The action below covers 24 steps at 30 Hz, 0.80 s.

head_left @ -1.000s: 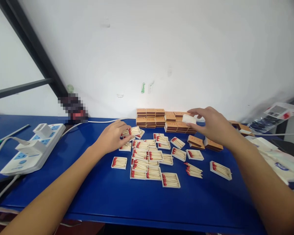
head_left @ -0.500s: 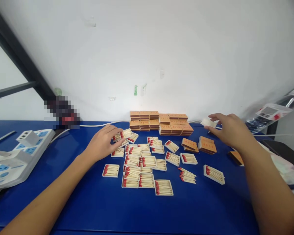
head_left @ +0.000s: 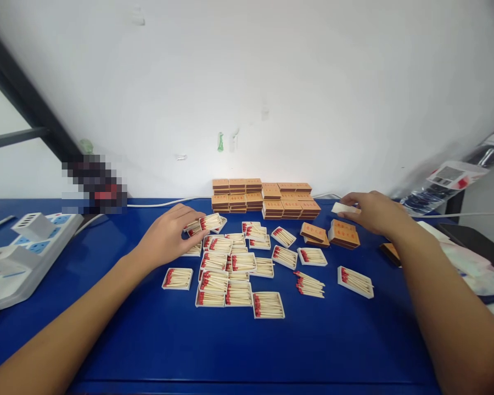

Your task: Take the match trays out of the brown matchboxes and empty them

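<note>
My left hand [head_left: 170, 233] is closed around the edge of a matchbox tray [head_left: 211, 221] full of red-headed matches, at the left end of a heap of similar trays. Other filled trays lie partly hidden under its fingers. My right hand [head_left: 368, 211] pinches a small white piece [head_left: 341, 208] that looks like a matchbox tray; its inside is not visible. Just in front of that hand sit orange matchboxes [head_left: 344, 236]. More filled trays [head_left: 214, 260] are piled in the middle, and a loose bunch of matches [head_left: 310, 285] lies on the blue table.
Stacked closed matchboxes [head_left: 292, 206] stand along the wall. A white power strip [head_left: 37, 258] with plugs is at the left. Toward the right are a plastic bottle [head_left: 448, 181], a dark phone-like object [head_left: 473, 241] and a single matchbox [head_left: 390, 253]. A white cable runs behind.
The view has shifted slightly. My right hand has lowered the white piece toward the table and holds it flatter. My left hand has edged right with the filled tray.
</note>
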Each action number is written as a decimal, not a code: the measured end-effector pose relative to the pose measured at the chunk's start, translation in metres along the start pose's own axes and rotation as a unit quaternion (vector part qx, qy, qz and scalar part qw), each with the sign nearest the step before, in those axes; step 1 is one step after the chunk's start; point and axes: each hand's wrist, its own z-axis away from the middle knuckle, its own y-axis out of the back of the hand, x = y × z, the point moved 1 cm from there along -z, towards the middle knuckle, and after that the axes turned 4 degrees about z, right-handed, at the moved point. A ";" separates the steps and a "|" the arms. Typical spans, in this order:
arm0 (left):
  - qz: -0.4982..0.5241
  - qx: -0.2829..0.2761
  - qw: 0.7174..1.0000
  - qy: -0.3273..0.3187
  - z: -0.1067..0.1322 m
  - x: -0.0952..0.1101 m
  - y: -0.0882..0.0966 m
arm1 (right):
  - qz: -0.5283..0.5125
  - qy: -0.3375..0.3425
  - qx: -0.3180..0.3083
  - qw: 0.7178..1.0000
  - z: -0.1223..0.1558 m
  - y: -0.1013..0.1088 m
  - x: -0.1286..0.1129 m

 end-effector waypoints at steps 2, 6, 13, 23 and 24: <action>0.005 0.005 1.000 -0.003 0.000 0.001 0.000 | 0.009 -0.018 -0.046 0.999 0.000 0.004 -0.004; 0.010 0.012 1.000 -0.009 -0.001 0.003 0.000 | -0.008 -0.003 -0.026 1.000 0.005 0.026 -0.029; 0.043 -0.001 0.999 0.021 -0.002 0.010 -0.001 | -0.108 0.047 -0.191 0.975 0.028 0.053 -0.087; 0.079 -0.030 0.993 0.082 -0.035 0.010 -0.007 | -0.090 0.085 -0.175 0.977 0.025 0.039 -0.098; 0.071 -0.041 0.993 0.087 -0.041 0.010 -0.009 | -0.088 0.090 -0.149 0.981 0.024 0.037 -0.097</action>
